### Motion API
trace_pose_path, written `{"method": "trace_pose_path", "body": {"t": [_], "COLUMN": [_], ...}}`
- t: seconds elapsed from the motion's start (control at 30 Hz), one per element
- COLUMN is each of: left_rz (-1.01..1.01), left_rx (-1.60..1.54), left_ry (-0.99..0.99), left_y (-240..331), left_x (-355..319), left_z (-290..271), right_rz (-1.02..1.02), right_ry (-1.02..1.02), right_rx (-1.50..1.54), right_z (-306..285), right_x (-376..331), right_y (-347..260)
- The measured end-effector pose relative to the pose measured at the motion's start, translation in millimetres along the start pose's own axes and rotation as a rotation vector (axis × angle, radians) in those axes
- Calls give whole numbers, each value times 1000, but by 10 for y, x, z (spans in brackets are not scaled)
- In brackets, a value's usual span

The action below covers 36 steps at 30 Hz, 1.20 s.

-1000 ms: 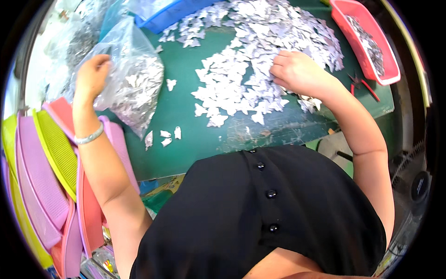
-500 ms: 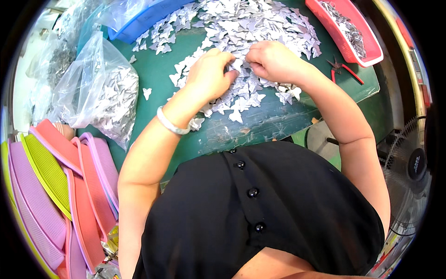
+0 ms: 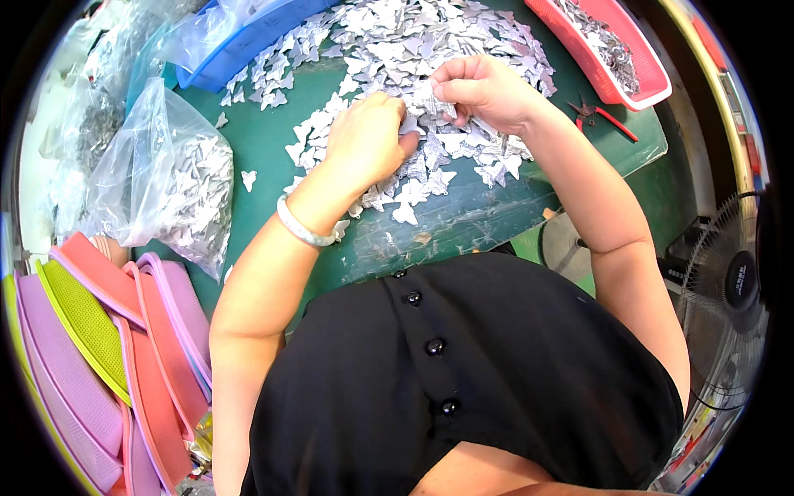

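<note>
On the green table [image 3: 273, 157], my left hand [image 3: 364, 140] and right hand [image 3: 488, 87] meet, fingers curled, pinching silvery butterfly pieces [image 3: 418, 99] atop the pile [image 3: 397, 50]; fingertips hide the exact grip.

Layout around the heap of small metal pieces [image 3: 430, 50] on the table [image 3: 463, 223]

Both hands rest on the heap's near part, the left hand [image 3: 364, 140] just left of the right hand [image 3: 488, 87], the two close together; left of the heap lies a plastic bag [image 3: 157, 182] with more pieces in it; behind the heap on the left sits a tray [image 3: 248, 37]; right of the heap sits a basket [image 3: 620, 50] holding pieces; pliers [image 3: 600, 114] lie on the table just before the basket; stacked trays [image 3: 107, 347] lean well left of the heap, below the bag; a fan [image 3: 728, 289] stands off the table, right of the heap and nearer the person.
</note>
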State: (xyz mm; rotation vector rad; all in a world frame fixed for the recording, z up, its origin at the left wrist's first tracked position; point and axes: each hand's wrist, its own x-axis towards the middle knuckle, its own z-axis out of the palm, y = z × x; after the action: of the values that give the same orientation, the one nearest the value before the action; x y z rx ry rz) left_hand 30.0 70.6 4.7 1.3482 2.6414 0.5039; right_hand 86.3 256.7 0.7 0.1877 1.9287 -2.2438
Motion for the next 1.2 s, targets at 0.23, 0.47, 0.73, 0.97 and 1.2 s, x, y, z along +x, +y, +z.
{"method": "trace_pose_path", "body": {"t": [0.23,0.47,0.73,0.97,1.2], "left_rz": [11,-171,-413,-312,-98], "left_rx": [-12,-470,-1635,-849,-202], "left_ry": [64,78,97,45,-75], "left_y": [27,-168,-379,-269,-48], "left_x": [13,21,-54,-93,-243], "left_z": [75,128,-125,36,-28], "right_rz": [47,62,-256,-34,-245], "right_ry": [-19,-42,-303,-70,-53], "right_rx": [195,287,579,187,-834], "right_z": [25,12,-138,-34,78], "right_x": [-9,-30,16,-6,26], "right_y": [-3,-17,10,-75,7]}}
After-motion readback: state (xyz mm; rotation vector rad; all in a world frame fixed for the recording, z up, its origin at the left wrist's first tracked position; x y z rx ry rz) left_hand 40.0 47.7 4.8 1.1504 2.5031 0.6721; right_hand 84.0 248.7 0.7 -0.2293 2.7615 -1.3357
